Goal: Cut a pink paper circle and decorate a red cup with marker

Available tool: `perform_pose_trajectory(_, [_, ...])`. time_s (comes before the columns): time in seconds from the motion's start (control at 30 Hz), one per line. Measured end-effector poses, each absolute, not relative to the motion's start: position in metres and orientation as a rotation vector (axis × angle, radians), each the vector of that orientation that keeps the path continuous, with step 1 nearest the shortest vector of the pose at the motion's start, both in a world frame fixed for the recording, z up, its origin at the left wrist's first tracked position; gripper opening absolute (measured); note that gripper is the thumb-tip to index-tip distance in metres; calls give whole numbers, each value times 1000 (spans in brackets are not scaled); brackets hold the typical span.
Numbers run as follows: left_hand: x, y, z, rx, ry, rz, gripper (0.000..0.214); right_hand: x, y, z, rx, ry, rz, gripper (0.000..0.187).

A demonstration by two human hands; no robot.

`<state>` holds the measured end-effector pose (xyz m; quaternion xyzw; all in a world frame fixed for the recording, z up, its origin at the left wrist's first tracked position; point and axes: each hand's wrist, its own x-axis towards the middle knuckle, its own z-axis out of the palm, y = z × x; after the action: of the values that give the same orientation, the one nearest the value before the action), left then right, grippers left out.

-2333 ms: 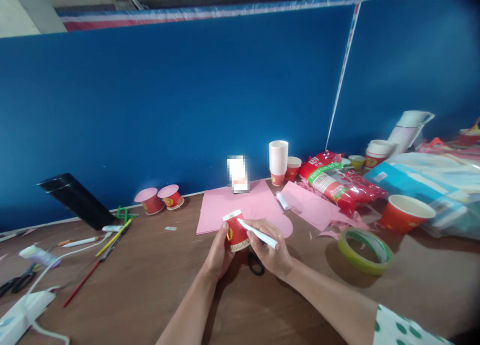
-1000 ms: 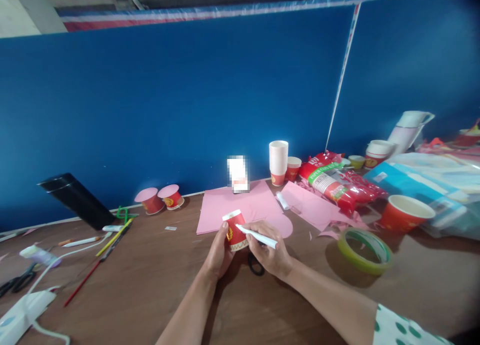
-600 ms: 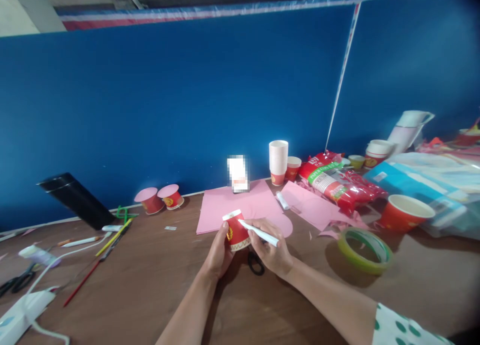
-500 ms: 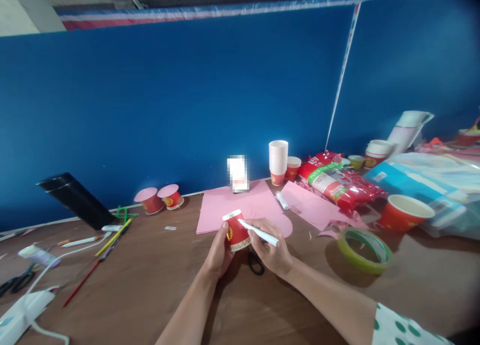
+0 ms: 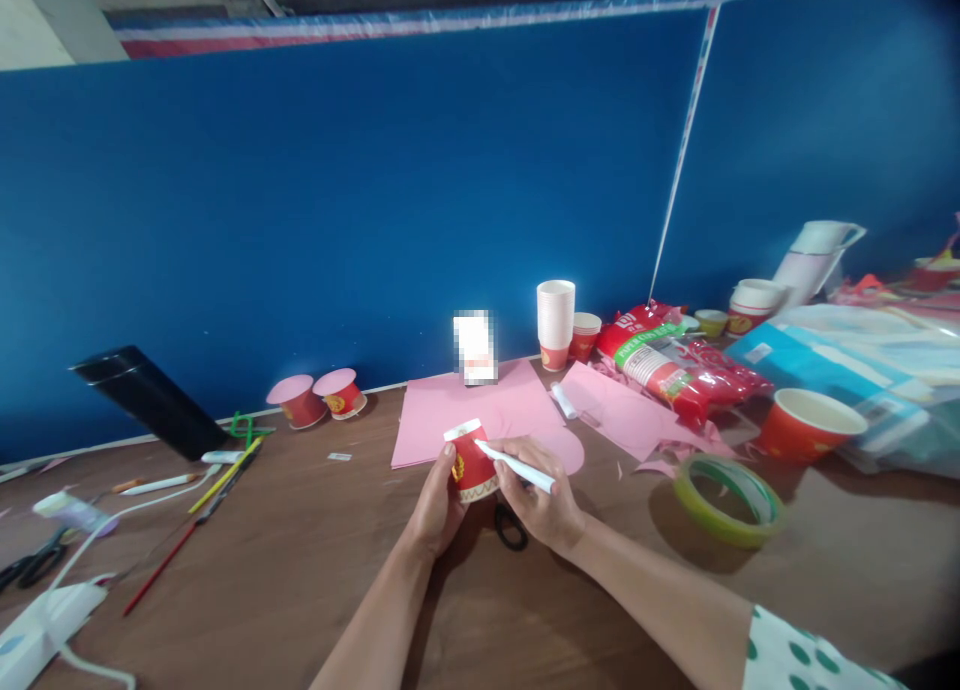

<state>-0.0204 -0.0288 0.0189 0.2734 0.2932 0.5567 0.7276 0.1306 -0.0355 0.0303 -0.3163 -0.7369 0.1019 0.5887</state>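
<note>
My left hand grips a small red paper cup, held upside down just above the brown table. The cup has a white base and a gold pattern on its side. My right hand is closed round a white pen whose tip touches the cup's side near the top. Black scissor handles lie on the table under my hands. A pink paper sheet lies just behind the cup.
Two upturned cups capped in pink stand at the back left near a black box. Pencils, scissors and a power strip lie left. A tape roll, red cup, cup stack and red packet sit right.
The pen tip has shifted slightly up and down against the cup's side. My left hand and the cup have stayed in place.
</note>
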Motion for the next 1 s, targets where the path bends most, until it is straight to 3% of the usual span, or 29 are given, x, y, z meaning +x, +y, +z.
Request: perform_pose_trajectory(1.0, [-20, -29, 21, 626, 673, 1218, 42, 128, -41, 32, -688, -1697, 248, 17])
